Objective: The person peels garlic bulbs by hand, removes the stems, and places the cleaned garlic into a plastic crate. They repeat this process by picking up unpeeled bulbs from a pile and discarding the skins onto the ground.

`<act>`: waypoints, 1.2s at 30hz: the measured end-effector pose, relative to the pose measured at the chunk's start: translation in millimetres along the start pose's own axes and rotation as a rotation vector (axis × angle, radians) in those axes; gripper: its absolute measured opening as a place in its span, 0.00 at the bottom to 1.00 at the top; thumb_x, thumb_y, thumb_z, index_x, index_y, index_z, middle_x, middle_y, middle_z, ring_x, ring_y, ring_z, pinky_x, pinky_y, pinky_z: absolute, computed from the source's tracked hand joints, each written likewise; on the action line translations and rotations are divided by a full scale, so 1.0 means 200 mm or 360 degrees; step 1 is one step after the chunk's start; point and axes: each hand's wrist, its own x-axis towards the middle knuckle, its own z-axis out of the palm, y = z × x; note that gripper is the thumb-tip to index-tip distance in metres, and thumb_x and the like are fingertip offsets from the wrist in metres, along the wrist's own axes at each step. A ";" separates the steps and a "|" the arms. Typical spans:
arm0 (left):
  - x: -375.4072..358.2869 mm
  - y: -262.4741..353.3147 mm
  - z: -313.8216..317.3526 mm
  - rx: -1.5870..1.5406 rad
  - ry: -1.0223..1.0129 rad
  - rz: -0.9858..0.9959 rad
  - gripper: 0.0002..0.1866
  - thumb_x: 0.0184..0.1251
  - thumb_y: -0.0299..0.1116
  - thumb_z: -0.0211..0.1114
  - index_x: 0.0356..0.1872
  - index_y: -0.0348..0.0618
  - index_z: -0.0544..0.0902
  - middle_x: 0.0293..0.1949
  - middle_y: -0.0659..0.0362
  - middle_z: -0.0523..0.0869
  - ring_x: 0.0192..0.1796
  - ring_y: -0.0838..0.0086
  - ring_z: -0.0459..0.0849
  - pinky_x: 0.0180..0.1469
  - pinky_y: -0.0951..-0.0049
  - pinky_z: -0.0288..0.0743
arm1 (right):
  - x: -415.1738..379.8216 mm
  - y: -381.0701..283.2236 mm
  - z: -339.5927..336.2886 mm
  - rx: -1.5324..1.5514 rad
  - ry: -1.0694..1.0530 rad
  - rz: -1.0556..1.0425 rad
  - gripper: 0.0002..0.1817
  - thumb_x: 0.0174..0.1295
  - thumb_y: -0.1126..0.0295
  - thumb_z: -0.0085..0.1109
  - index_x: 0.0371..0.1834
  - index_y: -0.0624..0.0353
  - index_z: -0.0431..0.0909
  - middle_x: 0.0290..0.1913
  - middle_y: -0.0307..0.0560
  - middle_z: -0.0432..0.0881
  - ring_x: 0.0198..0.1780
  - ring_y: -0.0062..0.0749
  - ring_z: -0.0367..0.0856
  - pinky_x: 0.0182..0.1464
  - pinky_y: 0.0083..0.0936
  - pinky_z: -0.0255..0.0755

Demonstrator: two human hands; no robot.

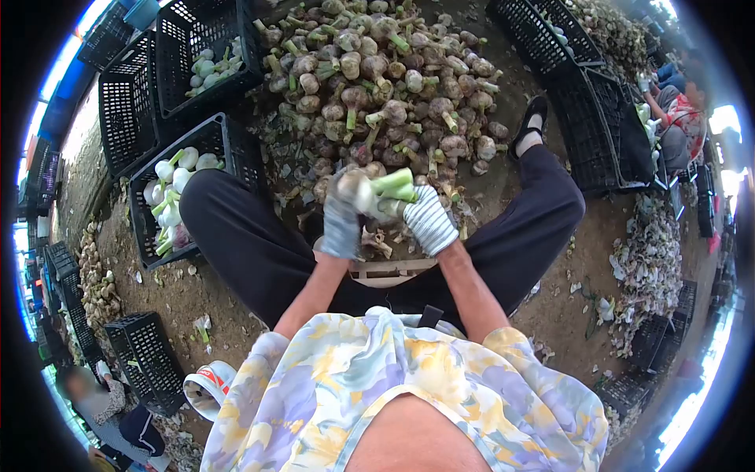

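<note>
A garlic bulb (367,198) with a thick pale green stem stub is up in front of my knees, between my two gloved hands. My left hand (341,223), in a grey-striped knit glove, is closed around the bulb's left side; motion blurs its fingers. On the stem side, my right hand (431,220) in a striped glove is closed on the same garlic. Just beyond my hands lies a large heap of unpeeled garlic (377,79) with short stems. Whether a small tool sits in either hand is hidden.
At my left knee stands a black crate (222,134) with clean white garlic bulbs. Another crate (208,98) behind it holds more. Dark crates (594,130) line the right side, near a seated person (683,118). Peeled skins (649,267) lie on the right; another person (110,409) sits lower left.
</note>
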 end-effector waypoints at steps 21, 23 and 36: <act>0.08 0.03 -0.18 -0.0262 -0.0229 -0.0673 0.17 0.59 0.41 0.64 0.37 0.36 0.79 0.30 0.54 0.83 0.29 0.70 0.83 0.33 0.72 0.79 | 0.01 0.16 -0.05 -0.2085 -0.0166 -0.0138 0.22 0.48 0.68 0.59 0.49 0.58 0.71 0.50 0.57 0.72 0.50 0.51 0.73 0.50 0.41 0.69; 0.10 0.06 -0.25 0.0191 -0.0144 -0.0381 0.21 0.58 0.45 0.64 0.38 0.33 0.79 0.34 0.55 0.82 0.35 0.72 0.81 0.41 0.71 0.77 | -0.01 0.17 -0.12 -0.1980 -0.0046 -0.0435 0.34 0.49 0.74 0.58 0.63 0.59 0.59 0.55 0.53 0.70 0.58 0.44 0.68 0.57 0.33 0.64; 0.10 0.01 -0.24 -0.0224 -0.0207 -0.0732 0.20 0.57 0.49 0.64 0.35 0.38 0.80 0.31 0.56 0.83 0.30 0.68 0.82 0.34 0.67 0.79 | -0.01 0.20 0.00 -0.1210 -0.0016 -0.0559 0.10 0.46 0.80 0.51 0.32 0.63 0.78 0.28 0.55 0.80 0.29 0.43 0.79 0.35 0.31 0.73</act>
